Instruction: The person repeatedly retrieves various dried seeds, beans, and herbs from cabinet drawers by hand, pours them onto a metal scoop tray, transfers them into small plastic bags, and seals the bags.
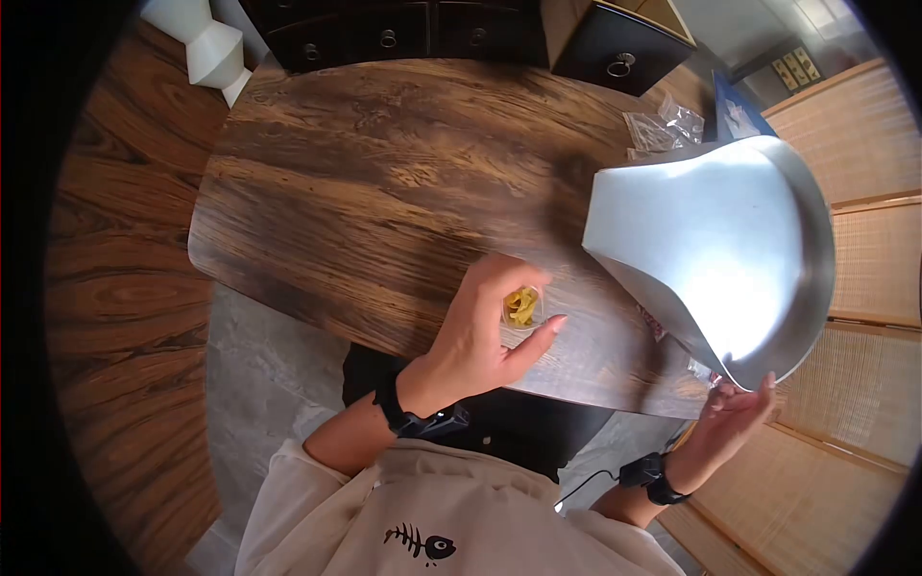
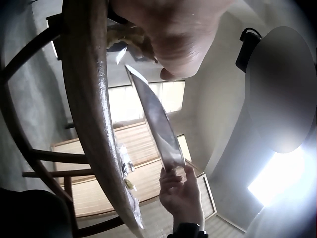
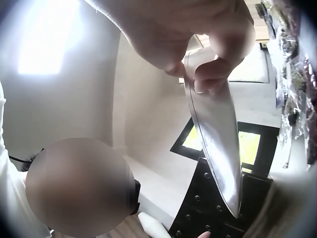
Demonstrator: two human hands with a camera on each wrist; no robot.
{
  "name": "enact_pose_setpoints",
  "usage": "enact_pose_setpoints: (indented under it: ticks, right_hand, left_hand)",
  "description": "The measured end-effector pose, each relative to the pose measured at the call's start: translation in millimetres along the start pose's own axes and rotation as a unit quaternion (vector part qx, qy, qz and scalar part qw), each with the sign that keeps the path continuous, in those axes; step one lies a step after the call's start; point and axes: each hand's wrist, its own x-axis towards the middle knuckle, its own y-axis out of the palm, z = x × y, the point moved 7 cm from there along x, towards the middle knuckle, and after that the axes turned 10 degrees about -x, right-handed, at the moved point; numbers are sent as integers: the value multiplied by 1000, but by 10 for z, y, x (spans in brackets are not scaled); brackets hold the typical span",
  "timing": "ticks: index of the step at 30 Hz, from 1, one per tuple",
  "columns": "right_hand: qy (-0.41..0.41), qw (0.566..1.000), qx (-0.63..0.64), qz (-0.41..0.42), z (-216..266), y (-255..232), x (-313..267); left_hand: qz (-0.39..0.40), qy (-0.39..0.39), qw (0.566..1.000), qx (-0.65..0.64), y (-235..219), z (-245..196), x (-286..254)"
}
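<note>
My left hand point(image 1: 471, 331) is over the near edge of the table, thumb and forefinger curled round a small clear cup point(image 1: 538, 315). Yellow dried pieces point(image 1: 521, 305) show inside it; in the left wrist view the palm covers part of them. My right hand point(image 1: 735, 418) pinches the near rim of a large shiny metal scoop pan point(image 1: 711, 221), wide and rounded at one end and narrowing to a blunt spout that points left. In the left wrist view the pan point(image 2: 157, 121) is raised above the tabletop, and the right hand point(image 2: 181, 196) grips its end.
Clear plastic bags point(image 1: 663, 127) lie beyond the pan, and more packets point(image 1: 706, 372) show under its near rim. A dark drawer cabinet point(image 1: 384, 38) lines the table's far edge, one drawer point(image 1: 624, 53) pulled out. A folding screen point(image 1: 874, 250) stands at the right, a white faceted stand point(image 1: 213, 53) at far left.
</note>
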Motion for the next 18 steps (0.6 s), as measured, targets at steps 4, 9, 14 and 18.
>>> enact_pose_setpoints:
  ticks: [4,9,14,18]
  right_hand:
    - [28,989,-1,143,-136,150,-49]
    - [45,982,4,182,-265,399,-166]
    - [89,975,-23,203,-431,539,-221]
    - [101,959,-62,257,-478,668,-333]
  left_hand:
    - [-1,35,999,-39,31,-27,5]
    - [25,3,1000,-7,13,-60,35]
    - [54,7,998,27,24,-85,42]
    - [48,12,998,23,30,-119,71]
